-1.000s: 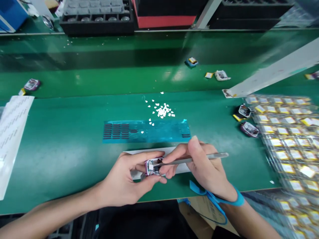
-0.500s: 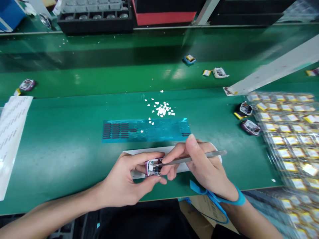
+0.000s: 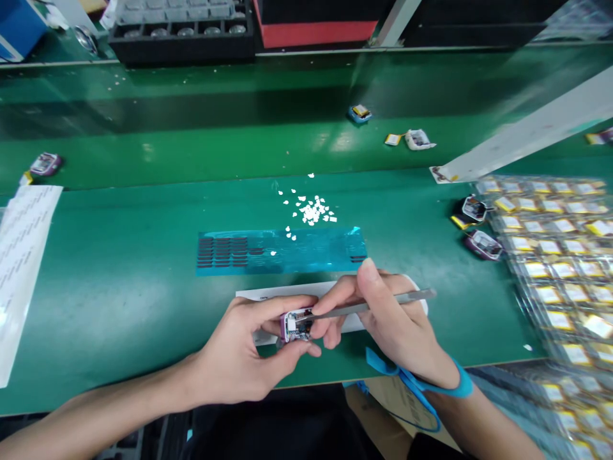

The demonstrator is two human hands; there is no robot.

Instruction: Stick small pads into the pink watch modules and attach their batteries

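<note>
Between the fingers and thumb of my left hand (image 3: pixel 253 348) sits a small purple-rimmed electronic device (image 3: pixel 299 326), its circuit board facing up and a white square piece showing inside. My right hand (image 3: pixel 383 313) is closed on metal tweezers (image 3: pixel 352 309), whose tip reaches into the device. Some right fingertips rest against the device's right side. Below both hands lies a white sheet (image 3: pixel 272 293), partly covered by them. Just beyond is a blue film strip (image 3: pixel 316 255) bearing rows of small dark strips.
Small white pieces (image 3: pixel 313 211) lie scattered past the film. Clear trays (image 3: pixel 536 268) of yellow-and-white parts stand at right, beside two open devices (image 3: pixel 483 245). A printed white sheet (image 3: pixel 29 255) lies left. A slanted white post (image 3: pixel 522 128) rises at the back right.
My left hand and the device have shifted very slightly; the tweezers' tip stays inside the device. On the raised back surface, the devices appear shifted slightly left.
</note>
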